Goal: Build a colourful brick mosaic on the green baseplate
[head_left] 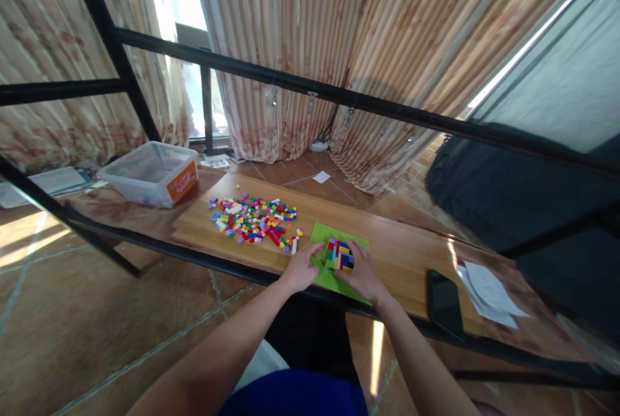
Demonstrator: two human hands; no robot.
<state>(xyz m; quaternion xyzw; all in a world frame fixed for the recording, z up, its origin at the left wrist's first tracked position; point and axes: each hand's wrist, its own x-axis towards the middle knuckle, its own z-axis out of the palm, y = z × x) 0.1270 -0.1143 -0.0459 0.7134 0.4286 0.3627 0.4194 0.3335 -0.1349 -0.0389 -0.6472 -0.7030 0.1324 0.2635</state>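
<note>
A block of toy building bricks (340, 256) in red, yellow, blue, white and black sits on a green studded baseplate (334, 281). My right hand (364, 272) curls round its right side, fingers at the far edge and thumb at the near edge. To the left of the block is my left hand (301, 267), its thumb and fingers apart over the baseplate's left edge, with nothing visible between them. Loose bricks of many colours (254, 219) lie in a spread pile on the board, left of the baseplate.
Everything rests on a wooden board (392, 245). A clear plastic box (150, 174) with an orange label stands at the far left. On the right lie a dark phone (444, 303) and white papers (491, 293). A black metal rail (271, 73) crosses before the curtains.
</note>
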